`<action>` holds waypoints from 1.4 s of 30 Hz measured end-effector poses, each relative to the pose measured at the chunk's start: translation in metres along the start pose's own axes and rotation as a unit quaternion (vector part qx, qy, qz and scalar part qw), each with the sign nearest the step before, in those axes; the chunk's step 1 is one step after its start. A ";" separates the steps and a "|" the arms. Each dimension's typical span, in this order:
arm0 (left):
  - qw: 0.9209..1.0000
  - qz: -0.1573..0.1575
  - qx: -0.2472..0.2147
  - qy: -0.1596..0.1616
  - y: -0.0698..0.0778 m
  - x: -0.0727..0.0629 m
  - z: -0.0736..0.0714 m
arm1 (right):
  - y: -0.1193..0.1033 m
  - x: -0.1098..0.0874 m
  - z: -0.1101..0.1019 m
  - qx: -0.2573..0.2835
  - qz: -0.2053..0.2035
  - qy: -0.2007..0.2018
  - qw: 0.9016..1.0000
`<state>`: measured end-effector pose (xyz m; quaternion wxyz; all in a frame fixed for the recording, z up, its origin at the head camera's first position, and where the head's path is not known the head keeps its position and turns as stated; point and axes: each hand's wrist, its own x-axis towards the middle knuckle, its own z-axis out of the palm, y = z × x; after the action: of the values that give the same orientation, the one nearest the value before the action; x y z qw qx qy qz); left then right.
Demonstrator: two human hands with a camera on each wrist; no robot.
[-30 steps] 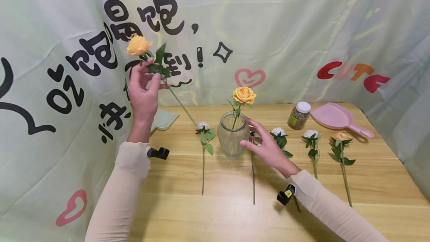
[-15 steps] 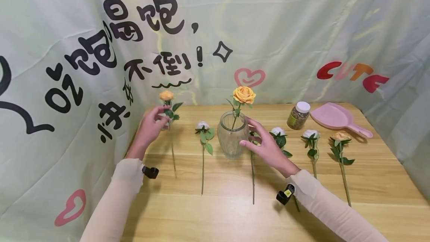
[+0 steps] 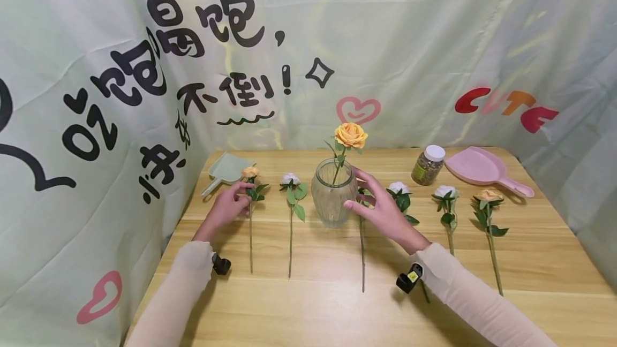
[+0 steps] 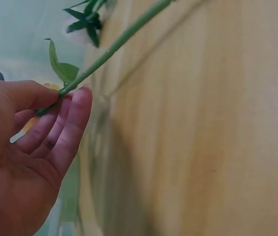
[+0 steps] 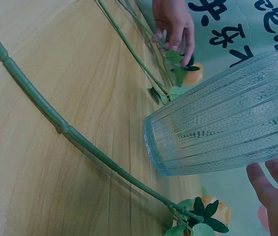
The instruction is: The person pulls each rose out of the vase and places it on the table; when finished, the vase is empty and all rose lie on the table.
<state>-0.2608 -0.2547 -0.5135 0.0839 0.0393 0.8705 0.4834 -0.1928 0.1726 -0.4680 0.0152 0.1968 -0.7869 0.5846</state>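
My left hand [image 3: 226, 208] pinches the green stem [image 4: 114, 46] of an orange artificial rose [image 3: 250, 172] between thumb and fingers, just below the bloom. This rose lies low over the left side of the table, its stem pointing toward me. At the table's middle stands a clear ribbed glass vase [image 3: 331, 205], upright, with another orange rose [image 3: 351, 135] in it. My right hand [image 3: 388, 218] holds the vase's right side, thumb in front and fingers curving behind. In the right wrist view, fingertips [image 5: 258, 172] lie against the glass [image 5: 222, 123].
A white rose [image 3: 291, 179] lies between the left hand and the vase. Right of the vase are more roses, including white ones [image 3: 445, 193] and an orange one [image 3: 489, 197]. Behind stand a lidded jar [image 3: 428, 167], a pink dustpan [image 3: 477, 166] and a pale green dustpan [image 3: 228, 167].
My left hand has lowered the orange rose from high against the curtain to the table's left side, its stem swinging toward me. The right hand and vase have stayed put.
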 end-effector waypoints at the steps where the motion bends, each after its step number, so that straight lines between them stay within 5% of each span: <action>1: 1.000 -0.003 -0.003 -0.003 -0.002 0.000 0.002 | 0.000 0.000 0.000 0.000 0.000 0.000 1.000; 9: 1.000 -0.012 -0.008 0.008 -0.008 -0.004 0.010 | -0.001 0.000 0.000 0.000 0.002 -0.002 1.000; 19: 0.989 0.063 0.058 0.123 0.020 -0.007 0.008 | -0.001 0.001 -0.001 0.000 0.005 -0.002 1.000; 26: 0.980 0.165 0.011 0.112 0.066 -0.004 0.017 | 0.001 0.000 0.000 0.000 0.006 -0.001 1.000; 32: 0.964 0.255 0.001 0.080 0.117 -0.001 0.038 | 0.001 -0.002 -0.001 0.000 0.008 0.001 1.000; 42: 0.939 0.343 -0.027 -0.003 0.187 0.007 0.073 | 0.001 -0.001 -0.001 0.005 0.006 -0.004 1.000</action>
<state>-0.2563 -0.0938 -0.3929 -0.0833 0.3351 0.7904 0.5060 -0.1928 0.1741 -0.4683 0.0075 0.1947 -0.7853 0.5877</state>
